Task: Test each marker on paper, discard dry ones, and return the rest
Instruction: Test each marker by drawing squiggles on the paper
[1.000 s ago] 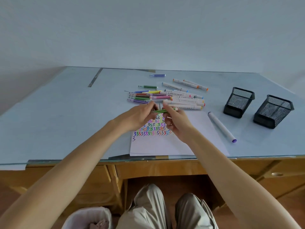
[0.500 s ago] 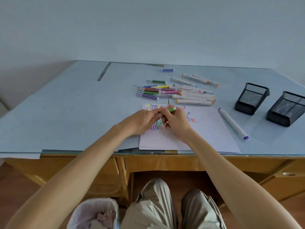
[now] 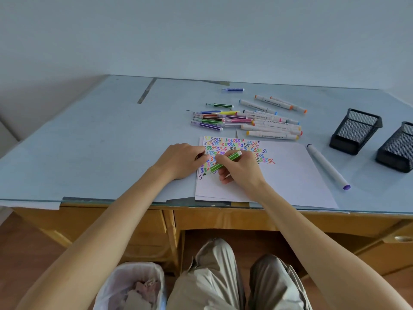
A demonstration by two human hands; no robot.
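My right hand (image 3: 240, 167) grips a green striped marker (image 3: 224, 163) with its tip down on the white paper (image 3: 288, 175), near the sheet's left edge. The paper carries rows of coloured squiggles (image 3: 234, 145). My left hand (image 3: 182, 159) lies at the paper's left edge with its fingers curled; a small dark thing, probably the cap, shows at its fingertips. A heap of thin striped markers (image 3: 210, 120) and thicker white markers (image 3: 271, 127) lies beyond the paper. A single white marker with a purple end (image 3: 327, 166) lies right of the sheet.
Two black mesh pen holders (image 3: 355, 130) (image 3: 397, 148) stand at the right of the glass-topped desk (image 3: 89, 142). A lined waste bin (image 3: 131, 285) sits on the floor under the desk's front edge, left of my knees. A blue marker (image 3: 232, 89) lies alone farther back.
The two hands held the green marker together above the paper and pulled apart. Now my right hand alone holds it, tip on the sheet, while my left hand rests at the paper's edge.
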